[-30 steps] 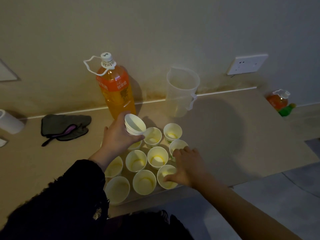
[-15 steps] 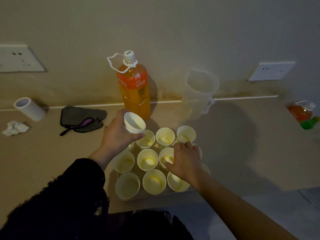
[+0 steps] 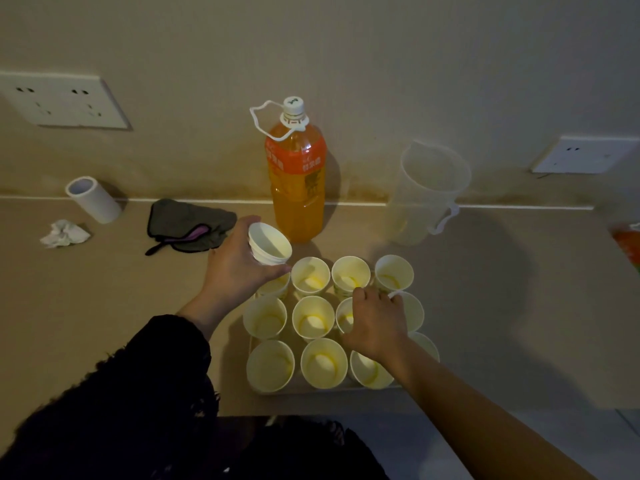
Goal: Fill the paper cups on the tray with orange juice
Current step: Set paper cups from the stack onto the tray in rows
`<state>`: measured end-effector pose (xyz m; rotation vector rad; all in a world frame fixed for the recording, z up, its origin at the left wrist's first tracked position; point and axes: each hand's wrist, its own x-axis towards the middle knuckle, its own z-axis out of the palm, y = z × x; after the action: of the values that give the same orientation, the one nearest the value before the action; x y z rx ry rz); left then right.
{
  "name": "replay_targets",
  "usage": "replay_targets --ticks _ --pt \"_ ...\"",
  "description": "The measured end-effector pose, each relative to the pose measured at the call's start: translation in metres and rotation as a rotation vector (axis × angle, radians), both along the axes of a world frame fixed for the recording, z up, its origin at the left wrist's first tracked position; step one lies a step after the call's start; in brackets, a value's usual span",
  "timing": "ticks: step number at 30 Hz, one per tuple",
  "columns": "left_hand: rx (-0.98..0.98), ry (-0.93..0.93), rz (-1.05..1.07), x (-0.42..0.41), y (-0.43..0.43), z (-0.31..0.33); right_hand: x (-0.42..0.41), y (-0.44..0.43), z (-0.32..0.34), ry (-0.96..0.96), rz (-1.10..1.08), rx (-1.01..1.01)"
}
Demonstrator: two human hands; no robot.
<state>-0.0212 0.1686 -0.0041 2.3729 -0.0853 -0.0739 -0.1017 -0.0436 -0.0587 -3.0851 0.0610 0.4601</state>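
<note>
Several white paper cups (image 3: 313, 318) stand upright in rows on a tray (image 3: 250, 341) on the beige table. My left hand (image 3: 239, 268) grips a small stack of paper cups (image 3: 269, 244), tilted, above the tray's back left corner. My right hand (image 3: 375, 323) lies over the cups of the middle row on the right, its fingers curled on a cup rim there. A big capped bottle of orange juice (image 3: 298, 181) stands behind the tray near the wall. All the cups look empty.
A clear plastic jug (image 3: 427, 195) stands right of the bottle. A grey cloth (image 3: 187, 223), a crumpled tissue (image 3: 64, 233) and a white roll (image 3: 93, 199) lie at the left. The table's front edge runs just below the tray.
The view has shifted left and closer. My right hand slid from the tray's front row up onto the middle row. My left hand keeps the cup stack in about the same place.
</note>
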Motion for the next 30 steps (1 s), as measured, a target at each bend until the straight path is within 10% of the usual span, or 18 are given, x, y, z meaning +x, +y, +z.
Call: replay_targets --ticks 30 --pt "-0.019 0.011 -0.044 -0.003 -0.015 0.006 -0.039 -0.013 0.034 0.123 0.071 -0.093"
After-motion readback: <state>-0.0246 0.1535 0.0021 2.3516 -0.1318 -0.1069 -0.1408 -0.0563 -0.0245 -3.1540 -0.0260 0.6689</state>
